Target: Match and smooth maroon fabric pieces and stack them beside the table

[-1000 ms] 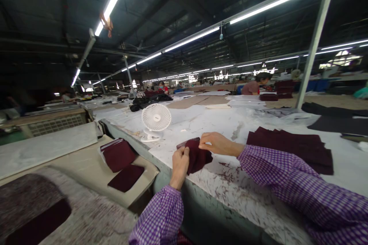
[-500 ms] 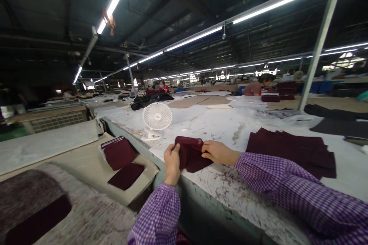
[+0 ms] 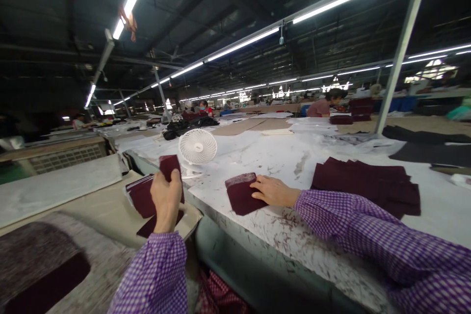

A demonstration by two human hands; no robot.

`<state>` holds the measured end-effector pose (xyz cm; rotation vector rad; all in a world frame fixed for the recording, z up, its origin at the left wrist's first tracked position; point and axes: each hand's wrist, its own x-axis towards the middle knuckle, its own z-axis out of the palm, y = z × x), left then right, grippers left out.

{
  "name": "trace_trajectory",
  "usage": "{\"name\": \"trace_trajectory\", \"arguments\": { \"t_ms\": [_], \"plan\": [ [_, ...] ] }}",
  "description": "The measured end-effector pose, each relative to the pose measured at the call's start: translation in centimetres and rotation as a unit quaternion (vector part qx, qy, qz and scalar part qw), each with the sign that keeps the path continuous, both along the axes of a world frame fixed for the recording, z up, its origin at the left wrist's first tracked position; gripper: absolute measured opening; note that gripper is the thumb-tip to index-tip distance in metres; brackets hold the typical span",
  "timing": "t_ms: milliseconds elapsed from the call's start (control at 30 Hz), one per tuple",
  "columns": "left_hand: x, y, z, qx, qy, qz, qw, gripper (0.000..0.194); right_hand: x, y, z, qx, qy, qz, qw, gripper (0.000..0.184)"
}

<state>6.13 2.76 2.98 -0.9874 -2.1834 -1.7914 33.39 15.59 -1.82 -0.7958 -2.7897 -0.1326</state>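
One dark maroon fabric panel (image 3: 171, 166) rises upright from the left hand (image 3: 166, 196) of a worker in purple-and-white checked sleeves, the grip narrow, thumb and fingers closed on the cloth above a beige padded surface (image 3: 106, 206). One maroon fabric piece with a pale speckled top edge (image 3: 239, 197) lies at the near edge of a long white-covered worktable (image 3: 253, 149), where the right hand (image 3: 270, 191) touches its right side, fingers slightly parted and gently bent. Behind the left hand sits one stack of maroon panels with pale edges (image 3: 141, 198), its exact count unclear; one flat maroon panel (image 3: 147, 227) shows partly behind the wrist. Another maroon panel (image 3: 47, 284) lies at lower left on a mottled, fuzzy surface (image 3: 103, 260). To the right of the right hand, one fanned pile of maroon fabric (image 3: 364, 184) spreads across the white cover, its layers too overlapped to count. One round white fan (image 3: 197, 146) stands on the table between and beyond the hands, with one heap of black cloth (image 3: 189, 126) farther back. Two people are clearly visible in the background, one in red (image 3: 209, 110), one in a dusty-pink top (image 3: 319, 108).
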Motion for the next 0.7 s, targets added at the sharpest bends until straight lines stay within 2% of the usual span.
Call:
{"name": "trace_trajectory", "arguments": {
  "t_ms": [33, 67, 167, 233, 267, 333, 400, 467, 567, 633, 700],
  "plan": [
    [1.2, -0.2, -0.2, -0.048, 0.055, 0.002, 0.997, 0.023, 0.1, 0.0, 0.4, -0.016, -0.004, 0.004, 1.0, 0.04],
    [2.8, -0.3, -0.5, -0.077, 0.093, -0.025, 0.992, 0.022, 0.3, 0.1, 0.9, -0.037, -0.005, 0.012, 0.999, 0.039],
    [8.6, -0.3, -2.4, -0.116, 0.187, -0.164, 0.961, 0.019, 0.7, 0.5, 2.0, -0.11, 0.023, 0.036, 0.993, 0.036],
    [12.0, -0.4, -4.1, -0.131, 0.241, -0.25, 0.929, 0.019, 1.0, 0.7, 2.5, -0.196, 0.071, 0.03, 0.978, 0.037],
    [13.4, -0.5, -4.9, -0.135, 0.261, -0.27, 0.917, 0.019, 1.2, 0.6, 2.7, -0.258, 0.098, 0.014, 0.961, 0.042],
    [15.2, -0.9, -6.2, -0.133, 0.293, -0.28, 0.905, 0.02, 1.5, 0.2, 2.8, -0.399, 0.134, -0.025, 0.907, 0.059],
    [16.0, -1.4, -6.7, -0.137, 0.312, -0.281, 0.897, 0.02, 1.8, -0.5, 2.9, -0.492, 0.129, -0.045, 0.86, 0.07],
    [16.3, -2.1, -6.5, -0.142, 0.323, -0.299, 0.886, 0.019, 2.0, -1.1, 2.7, -0.502, 0.113, -0.035, 0.857, 0.073],
    [15.7, -2.5, -5.3, -0.142, 0.308, -0.374, 0.863, 0.018, 2.3, -1.4, 2.5, -0.44, 0.119, 0.002, 0.89, 0.076],
    [14.7, -2.0, -4.5, -0.134, 0.263, -0.387, 0.874, 0.024, 2.5, -1.5, 2.5, -0.393, 0.127, 0.03, 0.91, 0.071],
    [13.6, -0.7, -4.0, -0.116, 0.23, -0.336, 0.906, 0.023, 2.6, -1.6, 2.7, -0.351, 0.128, 0.045, 0.926, 0.067]
  ]
}}
